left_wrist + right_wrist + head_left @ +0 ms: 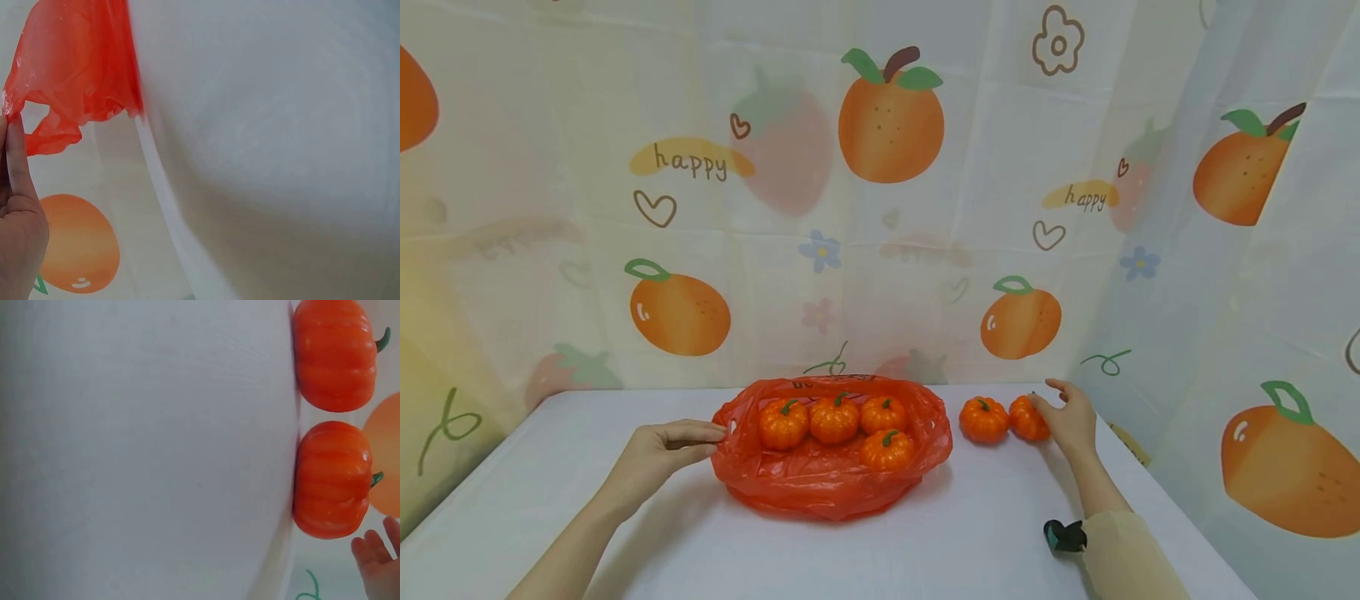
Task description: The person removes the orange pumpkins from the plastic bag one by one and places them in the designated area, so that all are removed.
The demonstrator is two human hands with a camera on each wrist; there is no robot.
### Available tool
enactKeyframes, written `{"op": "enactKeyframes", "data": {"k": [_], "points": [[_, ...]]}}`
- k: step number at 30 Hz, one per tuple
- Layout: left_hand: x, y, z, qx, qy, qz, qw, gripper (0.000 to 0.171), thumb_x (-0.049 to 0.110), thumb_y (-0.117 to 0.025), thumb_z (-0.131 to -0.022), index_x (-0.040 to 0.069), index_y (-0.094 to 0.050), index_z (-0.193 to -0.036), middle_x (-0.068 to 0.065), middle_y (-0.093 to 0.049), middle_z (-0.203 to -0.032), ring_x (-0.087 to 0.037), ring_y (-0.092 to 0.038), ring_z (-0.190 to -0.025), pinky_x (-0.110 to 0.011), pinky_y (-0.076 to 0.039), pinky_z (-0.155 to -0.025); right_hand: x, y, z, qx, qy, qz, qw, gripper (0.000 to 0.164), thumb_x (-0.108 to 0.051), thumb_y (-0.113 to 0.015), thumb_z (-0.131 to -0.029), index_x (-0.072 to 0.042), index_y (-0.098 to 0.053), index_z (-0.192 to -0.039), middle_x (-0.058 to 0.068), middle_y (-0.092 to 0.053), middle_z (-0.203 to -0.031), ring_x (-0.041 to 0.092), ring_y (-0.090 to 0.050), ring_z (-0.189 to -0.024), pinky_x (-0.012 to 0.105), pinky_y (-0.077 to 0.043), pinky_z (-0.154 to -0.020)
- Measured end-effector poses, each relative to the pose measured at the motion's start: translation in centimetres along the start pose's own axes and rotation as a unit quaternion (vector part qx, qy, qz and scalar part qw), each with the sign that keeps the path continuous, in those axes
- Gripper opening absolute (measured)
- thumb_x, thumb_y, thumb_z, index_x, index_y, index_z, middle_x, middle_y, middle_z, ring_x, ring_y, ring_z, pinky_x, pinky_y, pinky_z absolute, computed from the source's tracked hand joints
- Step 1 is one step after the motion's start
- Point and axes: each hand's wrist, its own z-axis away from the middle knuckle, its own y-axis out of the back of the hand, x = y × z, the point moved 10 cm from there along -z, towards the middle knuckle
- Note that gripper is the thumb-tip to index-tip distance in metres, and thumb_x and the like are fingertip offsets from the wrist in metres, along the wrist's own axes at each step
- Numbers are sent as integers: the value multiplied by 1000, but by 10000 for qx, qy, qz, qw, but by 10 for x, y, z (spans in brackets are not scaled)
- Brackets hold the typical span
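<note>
Left hand pinches the bag at its left rim, four pumpkins sitting inside! Right of the bag, two more pumpkins sit side by side, and the right hand, fingers loose and parted, grasping nothing, is just beside the one farther from the bag.

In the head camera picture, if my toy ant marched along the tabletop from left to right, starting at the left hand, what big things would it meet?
Left hand, red plastic bag, small orange pumpkin nearer the bag, small orange pumpkin farther from the bag, right hand.
</note>
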Motion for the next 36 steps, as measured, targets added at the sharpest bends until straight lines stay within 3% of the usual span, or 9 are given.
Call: {"op": "enactKeyframes", "data": {"k": [13,19,29,36], "points": [[-2,2,1,55,40,-57,10000,30,25,-73,-89,8,-75,-113,7,-75,-114,18,-59,-103,-9,-52,-85,-26,3,-3,251,378,-786,9959,48,-20,-69,-93,0,-55,-134,22,-51,-143,41,-48,-134,51,-42,-113],[-1,1,1,57,-47,-25,10000,28,24,-73,-89,8,-75,-113,3,-74,-115,17,-59,-104,-9,-52,-85,-50,-5,0,35,576,-891,9944,48,-21,-71,-92,-2,-55,-134,19,-51,-144,38,-48,-134,49,-43,-113],[-4,2,2,75,44,-49,9999,31,24,-73,-89,6,-74,-114,15,-74,-111,18,-58,-103,-9,-52,-84,-96,-25,16,-424,1025,-1143,9872,52,-26,-72,-91,-5,-55,-136,18,-53,-139,37,-50,-132,48,-43,-113],[-3,3,1,90,49,-122,9999,30,25,-74,-89,7,-74,-114,7,-75,-114,19,-58,-104,-9,-51,-85,-122,-35,27,-637,1315,-1421,9790,49,-23,-74,-90,-9,-58,-134,11,-57,-139,34,-53,-132,48,-46,-110]]}}
